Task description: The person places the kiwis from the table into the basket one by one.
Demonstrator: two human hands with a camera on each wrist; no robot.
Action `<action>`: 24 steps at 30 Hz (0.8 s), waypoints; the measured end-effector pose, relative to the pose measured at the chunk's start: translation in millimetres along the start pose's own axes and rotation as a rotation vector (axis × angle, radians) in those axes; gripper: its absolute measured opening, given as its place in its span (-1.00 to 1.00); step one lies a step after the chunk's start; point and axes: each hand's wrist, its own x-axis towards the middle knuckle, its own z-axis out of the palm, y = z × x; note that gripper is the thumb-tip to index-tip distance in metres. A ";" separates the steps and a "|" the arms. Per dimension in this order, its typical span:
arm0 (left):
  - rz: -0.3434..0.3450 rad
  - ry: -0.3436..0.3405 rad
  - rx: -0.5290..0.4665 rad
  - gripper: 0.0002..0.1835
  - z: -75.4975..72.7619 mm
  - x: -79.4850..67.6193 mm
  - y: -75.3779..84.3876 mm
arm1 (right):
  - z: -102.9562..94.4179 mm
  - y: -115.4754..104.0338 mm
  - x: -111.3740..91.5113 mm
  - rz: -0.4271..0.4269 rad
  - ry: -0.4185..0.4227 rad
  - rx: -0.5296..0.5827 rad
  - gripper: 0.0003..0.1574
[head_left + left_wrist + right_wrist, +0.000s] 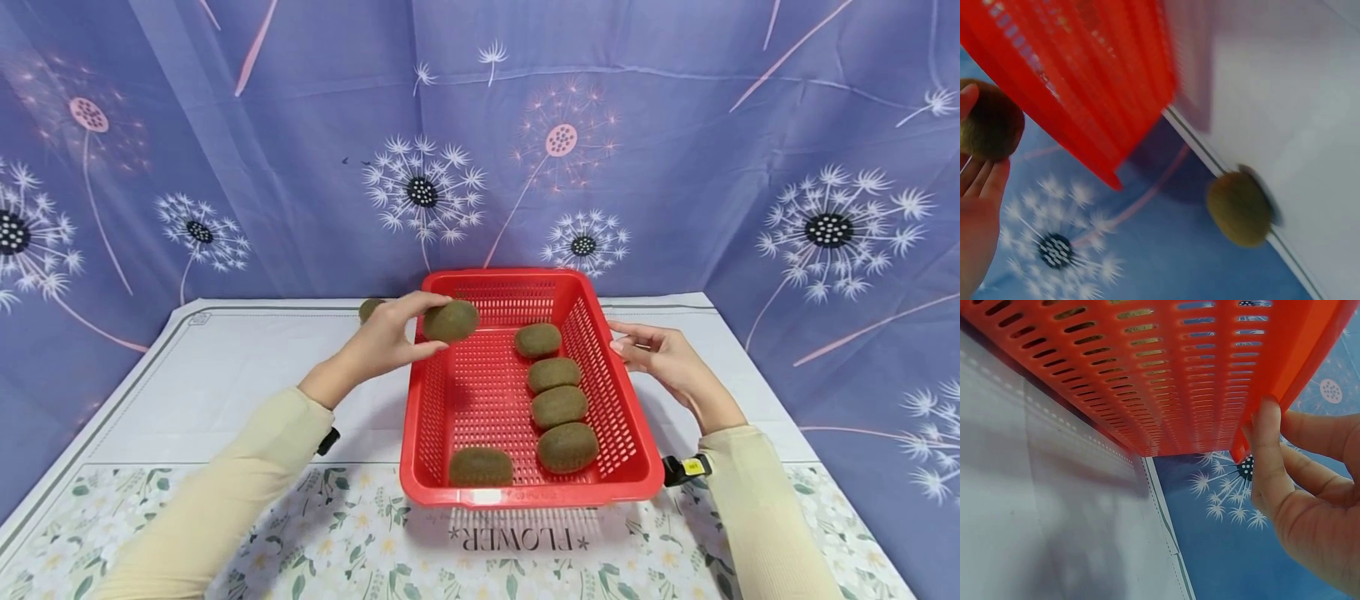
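My left hand (386, 337) holds a brown kiwi (452, 321) between thumb and fingers, above the left side of a red plastic basket (528, 497). In the left wrist view the held kiwi (991, 122) appears beside the basket's rim (1054, 131). My right hand (663, 358) grips the basket's right rim, its thumb (1267, 440) at the rim in the right wrist view. Inside the basket, several kiwis form a column along the right side, one of them a kiwi (567, 447) near the front. Another kiwi (481, 467) lies at the front left.
One more kiwi (371, 309) rests on the white table cover (247, 375) near the back edge, partly hidden by my left hand. A flowered cloth (360, 533) covers the front. Purple dandelion curtains (315, 167) stand behind and at both sides.
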 end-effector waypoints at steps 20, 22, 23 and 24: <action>-0.115 -0.660 0.070 -0.50 34.7 18.5 40.9 | -1.7 -1.0 -0.9 0.012 -0.001 -0.020 -0.30; -0.104 -0.701 0.095 -0.51 37.4 18.7 43.8 | -1.5 -1.2 -1.1 0.014 0.000 -0.019 -0.30; -0.095 -0.721 0.105 -0.52 38.6 18.7 45.0 | -1.3 -1.2 -1.2 0.016 0.001 -0.017 -0.30; -0.085 -0.740 0.113 -0.54 39.8 18.5 46.0 | -1.2 -1.2 -1.3 0.016 0.002 -0.017 -0.30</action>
